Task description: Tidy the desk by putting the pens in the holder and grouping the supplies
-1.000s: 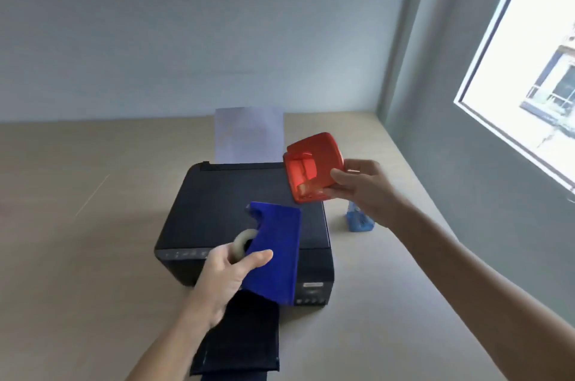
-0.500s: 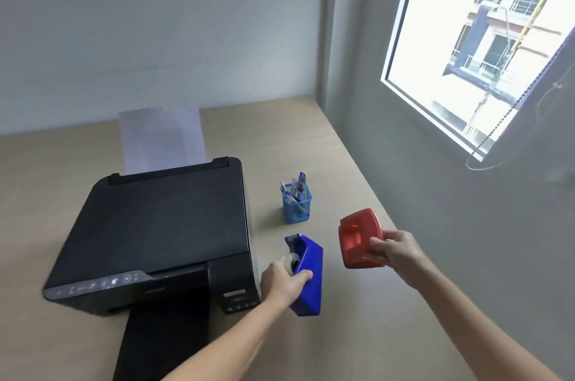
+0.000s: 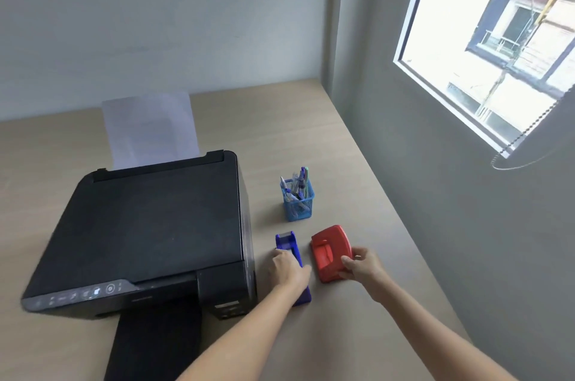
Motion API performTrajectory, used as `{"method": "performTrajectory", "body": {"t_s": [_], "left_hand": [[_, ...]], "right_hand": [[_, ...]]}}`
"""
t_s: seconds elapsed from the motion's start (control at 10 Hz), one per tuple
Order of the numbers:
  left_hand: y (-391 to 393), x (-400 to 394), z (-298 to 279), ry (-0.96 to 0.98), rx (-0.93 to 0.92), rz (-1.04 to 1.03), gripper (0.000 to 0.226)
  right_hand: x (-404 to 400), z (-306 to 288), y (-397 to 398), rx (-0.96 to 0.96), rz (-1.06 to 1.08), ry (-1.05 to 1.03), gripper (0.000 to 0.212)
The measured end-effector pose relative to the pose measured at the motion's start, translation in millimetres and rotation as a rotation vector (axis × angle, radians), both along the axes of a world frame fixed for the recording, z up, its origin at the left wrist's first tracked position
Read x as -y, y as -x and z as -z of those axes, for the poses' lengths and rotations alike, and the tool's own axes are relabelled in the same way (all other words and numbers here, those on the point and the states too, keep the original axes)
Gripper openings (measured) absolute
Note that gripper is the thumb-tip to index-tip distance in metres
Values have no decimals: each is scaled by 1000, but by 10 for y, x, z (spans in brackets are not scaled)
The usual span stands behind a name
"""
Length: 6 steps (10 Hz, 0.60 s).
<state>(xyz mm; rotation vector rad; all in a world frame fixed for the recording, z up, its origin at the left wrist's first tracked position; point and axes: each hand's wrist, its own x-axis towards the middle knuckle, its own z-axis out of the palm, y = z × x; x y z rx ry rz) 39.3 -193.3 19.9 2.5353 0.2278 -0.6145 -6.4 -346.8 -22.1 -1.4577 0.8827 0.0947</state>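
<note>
A blue mesh pen holder [image 3: 298,204] with several pens in it stands on the desk right of the printer. Just in front of it, a blue tape dispenser [image 3: 287,246] rests on the desk with my left hand [image 3: 289,268] gripping its near part. Beside it on the right lies a red hole punch [image 3: 330,251], resting on the desk, with my right hand [image 3: 362,264] holding its near right corner. The two supplies sit side by side, a small gap between them.
A black printer [image 3: 149,231] with paper [image 3: 149,128] in its rear feed fills the left of the wooden desk [image 3: 326,138]. Its output tray [image 3: 155,346] juts toward me. The grey wall [image 3: 451,225] with a window runs along the desk's right edge.
Both hands carried the tape dispenser and the hole punch from above the printer to the right and lowered them onto the desk in front of the pen holder. The view turned right.
</note>
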Motion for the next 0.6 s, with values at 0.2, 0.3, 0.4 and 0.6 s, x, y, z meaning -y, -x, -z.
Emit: {"method": "performTrajectory", "body": {"t_s": [0.2, 0.3, 0.4, 0.6], "left_hand": [[-46, -8, 48, 5, -9, 24, 61], [-39, -19, 45, 24, -13, 53, 70], [52, -30, -112, 47, -9, 125, 95], [702, -662, -507, 257, 149, 440, 92]], "right_hand": [[47, -16, -2, 15, -61, 14, 13], [17, -95, 42, -7, -70, 86, 23], [-39, -396, 142, -52, -126, 225, 48], [-332, -2085, 590, 487, -136, 82, 65]]}}
